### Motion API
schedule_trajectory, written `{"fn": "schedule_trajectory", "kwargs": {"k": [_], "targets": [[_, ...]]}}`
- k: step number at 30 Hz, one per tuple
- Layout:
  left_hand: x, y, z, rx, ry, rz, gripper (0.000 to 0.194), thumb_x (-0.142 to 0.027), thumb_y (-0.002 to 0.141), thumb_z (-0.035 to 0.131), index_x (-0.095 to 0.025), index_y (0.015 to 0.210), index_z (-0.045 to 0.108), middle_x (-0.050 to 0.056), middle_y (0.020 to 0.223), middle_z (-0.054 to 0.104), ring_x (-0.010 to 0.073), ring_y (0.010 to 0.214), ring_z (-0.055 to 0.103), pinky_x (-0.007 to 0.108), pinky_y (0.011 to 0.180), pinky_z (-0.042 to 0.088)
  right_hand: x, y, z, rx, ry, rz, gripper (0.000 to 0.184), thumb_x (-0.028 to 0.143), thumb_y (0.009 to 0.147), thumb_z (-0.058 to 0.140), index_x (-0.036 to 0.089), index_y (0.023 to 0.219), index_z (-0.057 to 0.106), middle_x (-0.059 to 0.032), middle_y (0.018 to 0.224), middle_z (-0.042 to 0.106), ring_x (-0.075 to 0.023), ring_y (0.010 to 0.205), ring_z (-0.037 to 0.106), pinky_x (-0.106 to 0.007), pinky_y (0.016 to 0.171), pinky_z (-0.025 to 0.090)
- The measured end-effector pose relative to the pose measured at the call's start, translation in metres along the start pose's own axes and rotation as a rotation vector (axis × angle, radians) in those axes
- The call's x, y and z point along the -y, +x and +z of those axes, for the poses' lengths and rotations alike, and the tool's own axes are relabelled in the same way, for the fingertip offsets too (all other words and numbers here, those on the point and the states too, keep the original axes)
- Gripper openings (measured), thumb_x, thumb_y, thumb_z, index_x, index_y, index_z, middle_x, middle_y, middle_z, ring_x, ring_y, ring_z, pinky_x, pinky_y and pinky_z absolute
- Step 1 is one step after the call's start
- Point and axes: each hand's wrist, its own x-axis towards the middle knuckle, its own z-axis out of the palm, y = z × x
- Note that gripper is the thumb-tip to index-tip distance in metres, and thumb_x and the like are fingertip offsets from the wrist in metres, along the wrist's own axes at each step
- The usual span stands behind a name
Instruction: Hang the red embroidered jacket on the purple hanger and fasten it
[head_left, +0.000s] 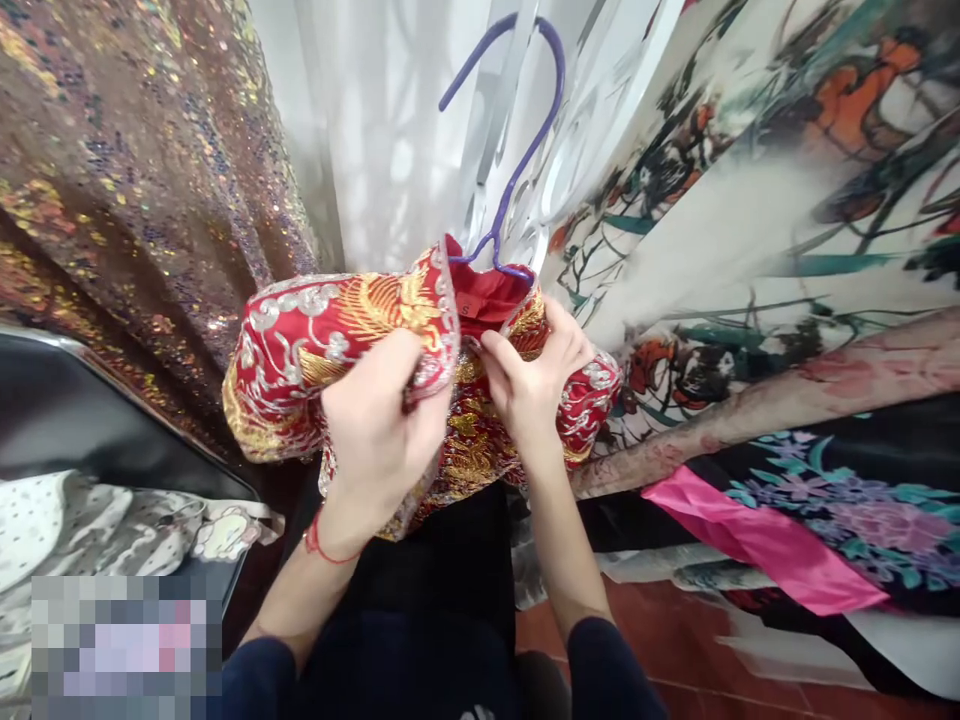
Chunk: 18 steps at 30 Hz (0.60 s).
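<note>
This looks like a costume or dress shop, or a wardrobe room, for garments crowd every side. A brown sequined fabric (127, 170) hangs on the left, a sheer white curtain (375, 120) falls behind, and on the right hang white cloths painted with flowers and birds (750, 200), beside a black floral piece (847, 500) with a pink sash (757, 545). In the middle a red garment embroidered in gold and silver (352, 320) sits on a purple hanger (525, 150), above a floor of red tiles (675, 650).
</note>
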Motion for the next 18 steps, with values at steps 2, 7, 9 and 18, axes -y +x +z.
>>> {"fn": "schedule_trajectory", "kwargs": {"k": [2,7,9,18], "targets": [[0.001,-0.008,0.013,0.102,0.044,-0.027,0.035,-0.021,0.093,0.057,-0.021,0.066,0.035,-0.005,0.058,0.033,0.0091,0.049,0.034,0.025,0.052,0.026,-0.005,0.0,0.001,0.0,0.04,0.005,0.021,0.041,0.097,0.053,0.034,0.102,0.072,-0.0074,0.141,0.05,-0.0328,0.133,0.042,-0.056,0.105,0.03],[0.045,-0.039,0.046,0.252,0.109,-0.168,0.022,-0.03,0.097,0.053,-0.021,0.078,0.046,-0.004,0.062,0.049,0.0117,0.051,0.047,0.026,0.054,0.03,-0.012,0.0,0.011,-0.063,0.048,0.005,0.021,0.043,0.096,0.055,0.032,0.096,0.073,-0.0076,0.135,0.052,-0.031,0.129,0.048,-0.053,0.103,0.033],[0.061,-0.054,0.053,0.289,0.073,-0.216,0.017,-0.035,0.095,0.057,-0.021,0.089,0.05,-0.003,0.069,0.058,0.0122,0.054,0.054,0.024,0.055,0.033,-0.01,-0.001,0.016,-0.103,0.028,-0.003,0.023,0.043,0.096,0.055,0.031,0.094,0.074,-0.0085,0.133,0.054,-0.031,0.128,0.048,-0.053,0.103,0.033],[0.089,-0.093,0.056,0.281,0.078,-0.308,0.034,-0.047,0.087,0.069,-0.021,0.082,0.048,-0.005,0.067,0.052,0.0102,0.058,0.053,0.023,0.059,0.037,-0.001,-0.005,0.025,-0.124,0.017,0.071,0.022,0.042,0.097,0.055,0.032,0.098,0.074,-0.0089,0.136,0.054,-0.0344,0.134,0.046,-0.06,0.105,0.031]]}}
